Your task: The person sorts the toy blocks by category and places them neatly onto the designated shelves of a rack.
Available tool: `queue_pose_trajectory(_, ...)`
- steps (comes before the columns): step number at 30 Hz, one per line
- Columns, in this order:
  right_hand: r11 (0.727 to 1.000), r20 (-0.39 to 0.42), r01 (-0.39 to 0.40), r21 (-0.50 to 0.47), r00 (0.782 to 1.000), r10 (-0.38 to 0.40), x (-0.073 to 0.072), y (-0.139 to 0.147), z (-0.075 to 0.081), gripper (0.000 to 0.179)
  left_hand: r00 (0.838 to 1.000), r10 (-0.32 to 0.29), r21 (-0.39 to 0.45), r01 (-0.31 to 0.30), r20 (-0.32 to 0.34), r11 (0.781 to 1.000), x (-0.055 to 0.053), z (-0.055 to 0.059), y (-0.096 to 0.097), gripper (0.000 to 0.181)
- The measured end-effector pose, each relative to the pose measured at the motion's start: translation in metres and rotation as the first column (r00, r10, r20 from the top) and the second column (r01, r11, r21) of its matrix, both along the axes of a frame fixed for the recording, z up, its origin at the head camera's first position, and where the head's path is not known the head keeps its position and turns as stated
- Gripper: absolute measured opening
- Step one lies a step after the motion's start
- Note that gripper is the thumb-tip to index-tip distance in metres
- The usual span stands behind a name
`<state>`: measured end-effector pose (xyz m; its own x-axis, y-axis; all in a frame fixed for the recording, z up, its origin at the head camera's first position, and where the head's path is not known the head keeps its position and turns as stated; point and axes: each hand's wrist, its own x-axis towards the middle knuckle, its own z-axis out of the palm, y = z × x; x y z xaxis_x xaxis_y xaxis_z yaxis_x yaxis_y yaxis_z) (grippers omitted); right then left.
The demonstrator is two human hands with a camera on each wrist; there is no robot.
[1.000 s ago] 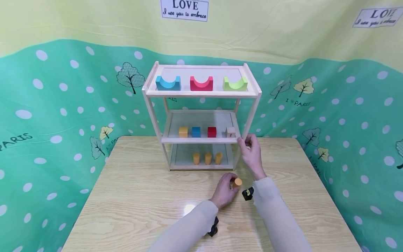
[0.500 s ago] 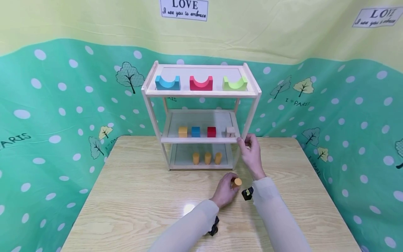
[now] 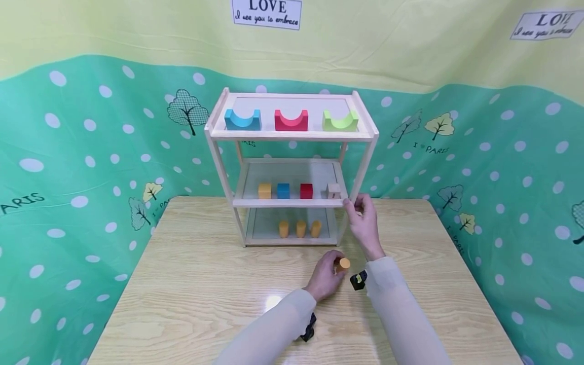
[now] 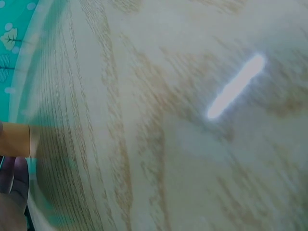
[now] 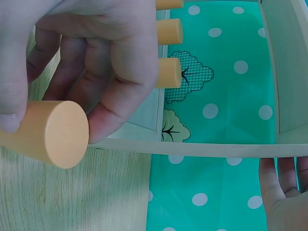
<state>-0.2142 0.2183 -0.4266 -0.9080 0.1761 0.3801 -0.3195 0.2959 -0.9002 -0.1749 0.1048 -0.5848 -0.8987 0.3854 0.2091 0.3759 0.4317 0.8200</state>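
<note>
In the head view my left hand pinches an orange wooden cylinder block upright, close over the tabletop in front of a white three-tier shelf rack. The right wrist view shows the round end of this cylinder block between thumb and fingers. My right hand grips the rack's front right post at the middle tier, thumb in front and fingers partly hidden behind the post. On the bottom tier stand three orange cylinder blocks.
The middle tier holds a yellow cube, a blue cube, a red cube and a pale cube. On top sit blue, red and green arch blocks. A patterned cloth backdrop surrounds the wooden table.
</note>
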Motion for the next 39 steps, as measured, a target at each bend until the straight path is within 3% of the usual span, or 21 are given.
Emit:
queue_pose_trajectory(9,1.0,0.0,0.006,0.02,1.0,-0.006,-0.002,-0.003,0.0,0.02,1.0,0.008,-0.004,-0.008,-0.015,1.0,-0.001,-0.002,-0.005,0.033)
queue_pose_trajectory(18,0.999,0.032,0.026,0.024,0.999,-0.027,-0.018,0.007,-0.028,0.03,1.0,0.013,-0.005,-0.013,-0.014,1.0,-0.003,0.001,-0.02,0.037)
queue_pose_trajectory(39,0.998,0.027,0.052,0.031,0.998,-0.053,-0.018,0.008,-0.029,0.03,0.998,0.046,0.02,-0.046,-0.038,0.999,-0.008,0.007,-0.053,0.038)
